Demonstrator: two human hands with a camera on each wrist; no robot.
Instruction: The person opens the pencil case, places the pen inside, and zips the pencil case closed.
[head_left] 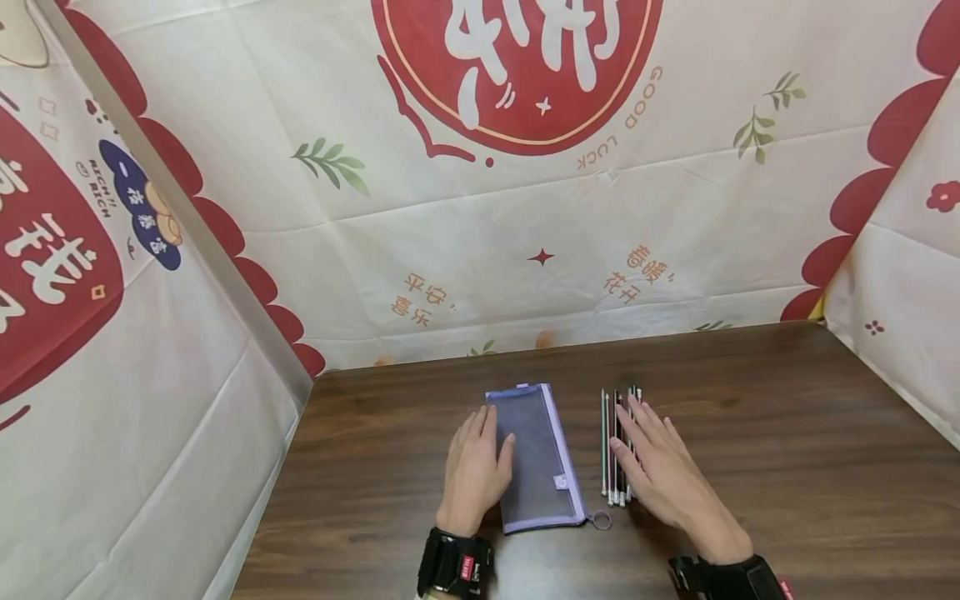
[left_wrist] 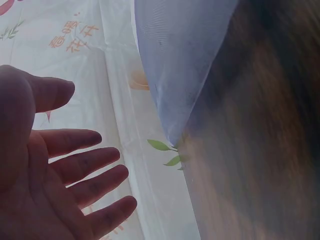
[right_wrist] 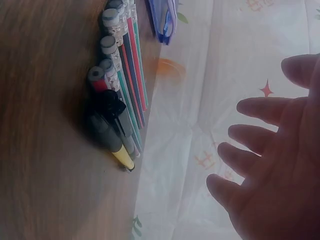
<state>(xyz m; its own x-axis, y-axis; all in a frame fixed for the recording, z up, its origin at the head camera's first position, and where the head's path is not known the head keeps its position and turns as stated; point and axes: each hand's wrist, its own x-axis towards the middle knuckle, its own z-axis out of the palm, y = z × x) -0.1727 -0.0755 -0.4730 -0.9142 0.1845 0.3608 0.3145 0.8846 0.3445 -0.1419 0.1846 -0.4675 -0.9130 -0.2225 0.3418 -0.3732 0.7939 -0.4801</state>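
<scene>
A purple mesh zip pouch [head_left: 536, 458] lies flat on the wooden table, its zip along the right side and a ring pull at the lower right corner. Over the pouch's left edge is my left hand [head_left: 474, 467], fingers extended and holding nothing. Several pencils [head_left: 609, 450] with eraser ends lie side by side to the right of the pouch. Above their right part hovers my right hand [head_left: 663, 471], fingers spread and empty, hiding some of them. The right wrist view also shows a pen with a black and yellow body [right_wrist: 120, 150] beside the pencils.
The brown wooden table [head_left: 375, 500] meets a white printed cloth [head_left: 480, 208] at its back edge. Another printed cloth panel [head_left: 150, 417] stands at the left, and a white cloth [head_left: 900, 292] hangs at the right.
</scene>
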